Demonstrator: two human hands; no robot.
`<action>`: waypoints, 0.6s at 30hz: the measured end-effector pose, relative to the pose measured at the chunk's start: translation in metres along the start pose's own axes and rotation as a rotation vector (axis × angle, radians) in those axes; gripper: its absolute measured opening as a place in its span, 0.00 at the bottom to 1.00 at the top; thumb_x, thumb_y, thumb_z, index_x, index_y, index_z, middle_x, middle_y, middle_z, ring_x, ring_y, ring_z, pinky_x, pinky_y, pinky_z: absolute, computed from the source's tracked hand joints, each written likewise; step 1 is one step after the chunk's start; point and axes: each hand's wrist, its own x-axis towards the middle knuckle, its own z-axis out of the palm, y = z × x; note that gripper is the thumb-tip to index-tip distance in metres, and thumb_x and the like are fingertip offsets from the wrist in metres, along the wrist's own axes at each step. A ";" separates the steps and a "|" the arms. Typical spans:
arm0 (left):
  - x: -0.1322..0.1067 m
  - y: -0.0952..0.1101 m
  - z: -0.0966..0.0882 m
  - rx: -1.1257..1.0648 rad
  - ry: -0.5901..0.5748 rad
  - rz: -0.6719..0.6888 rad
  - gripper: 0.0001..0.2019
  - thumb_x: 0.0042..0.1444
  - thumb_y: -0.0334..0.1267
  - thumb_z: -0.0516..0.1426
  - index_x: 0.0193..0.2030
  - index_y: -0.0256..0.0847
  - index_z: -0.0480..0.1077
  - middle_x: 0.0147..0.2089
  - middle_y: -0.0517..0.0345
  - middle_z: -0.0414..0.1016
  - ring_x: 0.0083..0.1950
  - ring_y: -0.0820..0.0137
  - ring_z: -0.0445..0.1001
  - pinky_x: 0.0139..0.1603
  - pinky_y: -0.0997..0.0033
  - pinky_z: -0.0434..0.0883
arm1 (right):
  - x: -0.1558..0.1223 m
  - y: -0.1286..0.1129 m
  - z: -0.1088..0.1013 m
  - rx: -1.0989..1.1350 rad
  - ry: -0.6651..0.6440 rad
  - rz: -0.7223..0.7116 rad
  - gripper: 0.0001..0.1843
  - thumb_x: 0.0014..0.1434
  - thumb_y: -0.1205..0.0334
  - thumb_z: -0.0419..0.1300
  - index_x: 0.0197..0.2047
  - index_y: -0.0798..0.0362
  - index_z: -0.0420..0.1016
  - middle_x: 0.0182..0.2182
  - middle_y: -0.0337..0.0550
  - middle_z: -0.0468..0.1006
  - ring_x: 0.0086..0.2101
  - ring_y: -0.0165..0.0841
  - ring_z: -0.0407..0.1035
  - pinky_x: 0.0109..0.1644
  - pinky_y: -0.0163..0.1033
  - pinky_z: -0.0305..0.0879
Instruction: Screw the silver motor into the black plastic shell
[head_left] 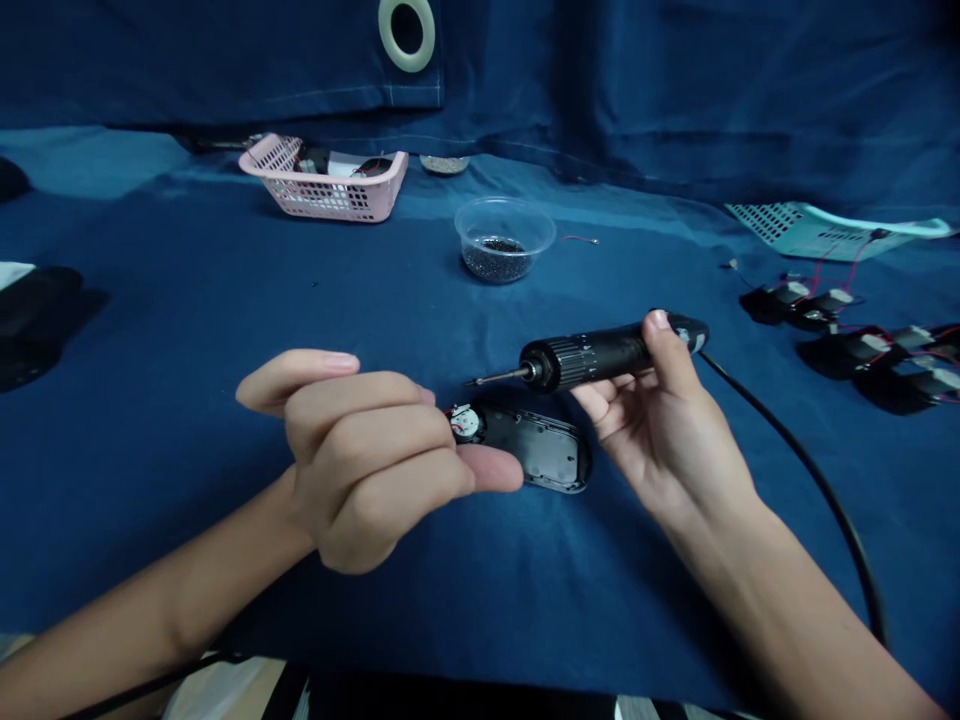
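My right hand (660, 420) is closed around a black electric screwdriver (600, 355), held level with its bit pointing left and its cable (810, 480) trailing to the right. My left hand (367, 450) has its fingers curled, and the tips rest on the left end of a black oval plastic shell (544, 450) lying on the blue cloth. A small round part with red wire (465, 422) sits at that end, just below the screwdriver's bit. The bit hangs a little above the shell, not touching it.
A clear bowl of small dark screws (504, 240) stands behind the shell. A pink basket with parts (326, 180) is at the back left, a pale green basket (817, 230) at the back right. Several black wired parts (862, 340) lie at the right. Dark objects (34, 320) sit at the left edge.
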 end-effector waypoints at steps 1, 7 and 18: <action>0.003 0.000 0.001 0.023 -0.010 0.072 0.12 0.52 0.49 0.68 0.28 0.52 0.69 0.24 0.69 0.71 0.33 0.67 0.73 0.48 0.53 0.65 | 0.000 0.000 0.000 -0.005 0.004 0.002 0.15 0.64 0.54 0.60 0.30 0.55 0.72 0.26 0.41 0.79 0.27 0.30 0.78 0.39 0.35 0.81; 0.015 0.004 0.005 0.089 -0.029 0.158 0.10 0.56 0.52 0.65 0.32 0.54 0.71 0.24 0.68 0.70 0.32 0.67 0.73 0.47 0.53 0.65 | -0.001 0.000 0.001 0.001 0.005 -0.007 0.15 0.64 0.54 0.61 0.30 0.54 0.71 0.23 0.38 0.77 0.26 0.28 0.76 0.39 0.32 0.80; 0.020 0.001 0.004 0.030 -0.107 0.283 0.08 0.57 0.48 0.64 0.32 0.55 0.70 0.23 0.67 0.69 0.32 0.66 0.72 0.46 0.52 0.66 | -0.001 -0.003 0.001 0.019 0.043 -0.021 0.16 0.64 0.54 0.60 0.29 0.54 0.71 0.22 0.38 0.76 0.24 0.28 0.76 0.34 0.31 0.80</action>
